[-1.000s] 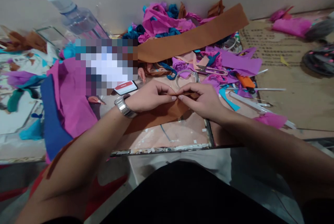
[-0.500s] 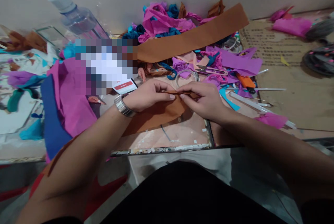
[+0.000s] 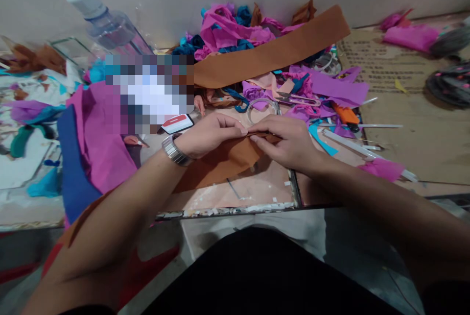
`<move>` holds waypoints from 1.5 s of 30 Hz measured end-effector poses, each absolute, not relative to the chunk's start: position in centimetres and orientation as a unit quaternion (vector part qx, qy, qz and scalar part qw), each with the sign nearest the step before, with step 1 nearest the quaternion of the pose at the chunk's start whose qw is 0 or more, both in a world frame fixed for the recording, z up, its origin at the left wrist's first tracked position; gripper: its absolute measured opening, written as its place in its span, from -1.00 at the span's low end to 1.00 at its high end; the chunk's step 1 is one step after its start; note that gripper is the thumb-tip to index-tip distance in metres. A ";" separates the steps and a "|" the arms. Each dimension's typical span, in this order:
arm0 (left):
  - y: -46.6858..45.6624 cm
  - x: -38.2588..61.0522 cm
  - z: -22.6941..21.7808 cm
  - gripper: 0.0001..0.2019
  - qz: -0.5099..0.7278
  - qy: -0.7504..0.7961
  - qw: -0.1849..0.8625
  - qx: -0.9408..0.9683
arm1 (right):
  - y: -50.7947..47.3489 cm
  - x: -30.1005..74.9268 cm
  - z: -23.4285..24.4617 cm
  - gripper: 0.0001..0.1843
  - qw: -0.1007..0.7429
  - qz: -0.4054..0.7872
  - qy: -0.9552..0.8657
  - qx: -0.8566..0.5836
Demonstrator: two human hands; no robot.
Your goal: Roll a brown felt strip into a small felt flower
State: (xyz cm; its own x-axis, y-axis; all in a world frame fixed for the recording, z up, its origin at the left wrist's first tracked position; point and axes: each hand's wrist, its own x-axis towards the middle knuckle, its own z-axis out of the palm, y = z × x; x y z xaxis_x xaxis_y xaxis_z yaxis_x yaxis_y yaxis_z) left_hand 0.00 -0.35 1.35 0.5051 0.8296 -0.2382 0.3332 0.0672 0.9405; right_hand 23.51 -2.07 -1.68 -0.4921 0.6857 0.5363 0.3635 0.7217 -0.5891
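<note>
Pinching along one edge, both hands work a brown crepe-paper sheet point(image 3: 223, 160) that lies on the worn, paint-flecked wooden work board point(image 3: 253, 192) just in front of the person's lap. The left hand point(image 3: 209, 136), with a metal watch at the wrist, presses thumb and fingertips together on the sheet's far edge; the right hand point(image 3: 288, 141) meets it fingertip to fingertip and nips the same edge, where a narrow fold or roll seems to be forming. Judging from how the paper lies, only this top strip is turned over: the broad lower part of the sheet is flat and unworked on the board, so the shaping looks barely begun and most of the sheet is left to do.

Just beyond the fingers lies a clear roll of adhesive tape point(image 3: 261, 109), and near it a pair of scissors with pink handles point(image 3: 299, 99). To the right of these rest an orange-handled cutter point(image 3: 345, 115) and several thin white sticks point(image 3: 352, 143). Left of the hands is a heap of magenta and blue crepe paper point(image 3: 95, 153). Farther back a long brown paper strip point(image 3: 271, 53) slants across a pile of pink and teal scraps point(image 3: 227, 28), and a clear plastic bottle with a white cap point(image 3: 105, 21) leans by the wall.
</note>
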 end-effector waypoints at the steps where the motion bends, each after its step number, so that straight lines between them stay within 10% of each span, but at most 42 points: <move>1: -0.3 0.0 1.3 -0.73 0.212 0.447 0.571 0.655 | -2.0 23.5 -1.7 -0.83 0.395 0.203 -0.839 -0.314; 35: -0.2 0.1 1.2 -0.61 0.230 0.407 0.457 0.757 | -1.4 23.9 -2.2 -0.84 0.411 0.177 -0.833 -0.324; 45: -1.3 0.2 1.6 -0.68 0.211 0.379 0.242 0.868 | -2.3 23.8 -0.9 -0.79 0.398 0.268 -0.807 -0.345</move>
State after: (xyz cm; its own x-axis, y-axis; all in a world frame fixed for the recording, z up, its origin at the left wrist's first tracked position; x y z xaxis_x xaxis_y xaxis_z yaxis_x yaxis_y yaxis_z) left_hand 0.18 -1.28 1.61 0.6245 0.7592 0.1832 0.5556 -0.5967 0.5790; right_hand 23.84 -2.33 -0.86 -0.4463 0.7693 0.4572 0.3436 0.6190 -0.7062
